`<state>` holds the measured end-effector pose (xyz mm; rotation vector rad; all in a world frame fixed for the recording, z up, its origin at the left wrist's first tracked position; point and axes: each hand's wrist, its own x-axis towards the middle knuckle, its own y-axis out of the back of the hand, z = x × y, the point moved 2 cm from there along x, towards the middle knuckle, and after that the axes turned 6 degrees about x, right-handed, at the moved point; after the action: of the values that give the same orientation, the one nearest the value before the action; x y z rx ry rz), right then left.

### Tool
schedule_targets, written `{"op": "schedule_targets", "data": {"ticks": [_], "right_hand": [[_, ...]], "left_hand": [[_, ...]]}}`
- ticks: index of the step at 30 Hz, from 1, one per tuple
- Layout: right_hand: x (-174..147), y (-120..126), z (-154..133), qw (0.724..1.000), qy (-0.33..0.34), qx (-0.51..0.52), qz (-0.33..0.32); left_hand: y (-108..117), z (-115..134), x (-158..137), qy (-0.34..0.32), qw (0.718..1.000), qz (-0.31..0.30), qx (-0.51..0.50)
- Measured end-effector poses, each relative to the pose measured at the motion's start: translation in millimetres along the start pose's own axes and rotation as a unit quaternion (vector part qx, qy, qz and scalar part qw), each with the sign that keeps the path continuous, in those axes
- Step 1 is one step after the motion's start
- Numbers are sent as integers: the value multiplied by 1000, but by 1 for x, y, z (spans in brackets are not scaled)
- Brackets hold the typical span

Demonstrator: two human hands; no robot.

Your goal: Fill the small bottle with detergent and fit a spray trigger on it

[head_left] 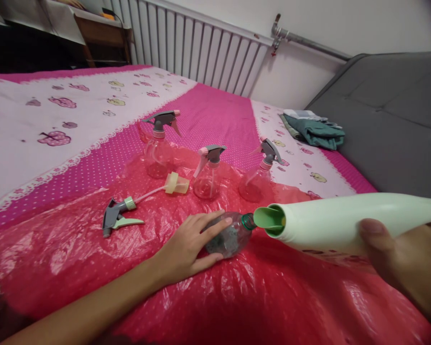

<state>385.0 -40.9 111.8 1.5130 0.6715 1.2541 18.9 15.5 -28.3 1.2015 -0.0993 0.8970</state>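
Observation:
My left hand (187, 244) is wrapped round a clear plastic bottle (232, 239) with a green neck ring and no top on it. The bottle leans to the right. In my right hand (391, 251) is a pale green detergent jug (326, 218), tipped almost level. Its bright green spout (269, 218) meets or nearly meets the bottle's mouth; whether liquid flows I cannot tell. A grey and green trigger sprayer head (117, 215) lies to the left, its tube running to a yellowish plastic cap-like piece (176, 184).
Three pink spray bottles stand behind: a left one (158, 158), a middle one (206, 184) and a right one (255, 184). Crinkled red plastic sheeting (72, 239) covers the patterned bed. Folded clothes (314, 129) lie by the grey headboard (391, 105). A radiator (197, 45) lines the wall.

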Motion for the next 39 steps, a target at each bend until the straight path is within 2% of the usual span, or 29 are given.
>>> {"op": "schedule_targets", "data": {"ticks": [13,21,33,39], "right_hand": [[3,7,-8,1000,13,-17,-5],[2,6,-4,1000,25,-15,9],[1,5,-2,1000,5,-16,-13],[2,10,-10,998,-11,-28,-56]], "left_hand": [[1,1,0,6,1000,-1,-4],[1,1,1,3,1000,0,-4],[1,1,1,10,1000,-3,-8],[1,1,0,7,1000,-3,-7]]}}
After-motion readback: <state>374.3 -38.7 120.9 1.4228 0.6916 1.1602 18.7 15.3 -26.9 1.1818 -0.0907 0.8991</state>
